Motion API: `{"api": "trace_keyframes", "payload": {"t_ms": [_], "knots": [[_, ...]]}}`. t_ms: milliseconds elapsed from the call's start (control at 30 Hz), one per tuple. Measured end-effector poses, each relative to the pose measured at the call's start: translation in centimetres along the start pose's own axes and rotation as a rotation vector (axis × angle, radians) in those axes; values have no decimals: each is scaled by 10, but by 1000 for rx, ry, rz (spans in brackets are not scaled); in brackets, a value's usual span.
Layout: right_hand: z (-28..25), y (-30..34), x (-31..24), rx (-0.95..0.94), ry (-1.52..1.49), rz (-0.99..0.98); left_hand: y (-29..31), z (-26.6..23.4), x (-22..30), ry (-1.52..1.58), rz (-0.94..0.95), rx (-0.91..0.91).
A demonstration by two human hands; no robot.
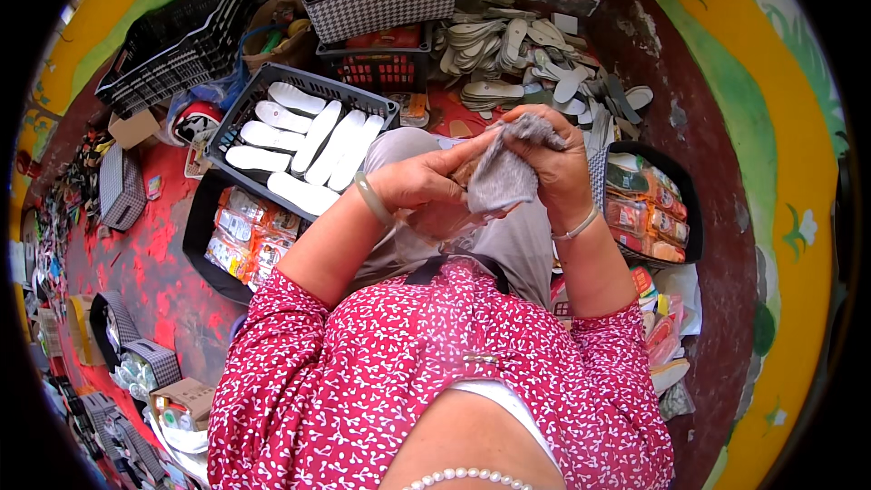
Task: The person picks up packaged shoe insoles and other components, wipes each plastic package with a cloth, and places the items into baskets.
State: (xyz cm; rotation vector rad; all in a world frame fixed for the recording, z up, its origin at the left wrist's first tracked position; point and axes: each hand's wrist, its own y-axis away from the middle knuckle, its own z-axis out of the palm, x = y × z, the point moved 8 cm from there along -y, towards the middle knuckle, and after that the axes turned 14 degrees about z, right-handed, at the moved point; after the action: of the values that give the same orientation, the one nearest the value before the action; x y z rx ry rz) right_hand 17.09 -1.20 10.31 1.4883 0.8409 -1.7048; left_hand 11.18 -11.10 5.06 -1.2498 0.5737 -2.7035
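In front of my lap, both hands are raised close together. A crumpled grey cloth [502, 180] is bunched in the closed fingers of my right hand [558, 163] and hangs down between the two hands. My left hand [419, 183] is closed at the cloth's left side, around a clear plastic packet [443, 221] that shows below its fingers. Something brownish shows between the hands, mostly hidden by the cloth and fingers. Beyond my left forearm, white insoles [318, 141] lie in rows in a dark plastic crate [257, 91].
Black bins with orange-and-clear packets [245, 231] [646, 209] stand to either side of my knees. A loose heap of insoles [508, 45] lies at the far right. A houndstooth bin [381, 9] sits on a black crate at the back, with an empty-looking black crate [181, 45] beside it.
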Motion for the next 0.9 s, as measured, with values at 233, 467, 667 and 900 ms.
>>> {"api": "trace_keyframes", "payload": {"t_ms": [233, 467, 667, 900], "knots": [[-15, 0, -18, 283, 199, -324, -4, 9, 3, 174, -27, 67], [-26, -1, -26, 366, 196, -328, -7, 9, 9, 87, -21, 36], [-76, -16, -7, 489, -226, -175, -2, 9, 8, 50, -18, 30], [-113, -20, 7, -63, -670, 62, 15, -18, 21, 100, 114, 162]]}}
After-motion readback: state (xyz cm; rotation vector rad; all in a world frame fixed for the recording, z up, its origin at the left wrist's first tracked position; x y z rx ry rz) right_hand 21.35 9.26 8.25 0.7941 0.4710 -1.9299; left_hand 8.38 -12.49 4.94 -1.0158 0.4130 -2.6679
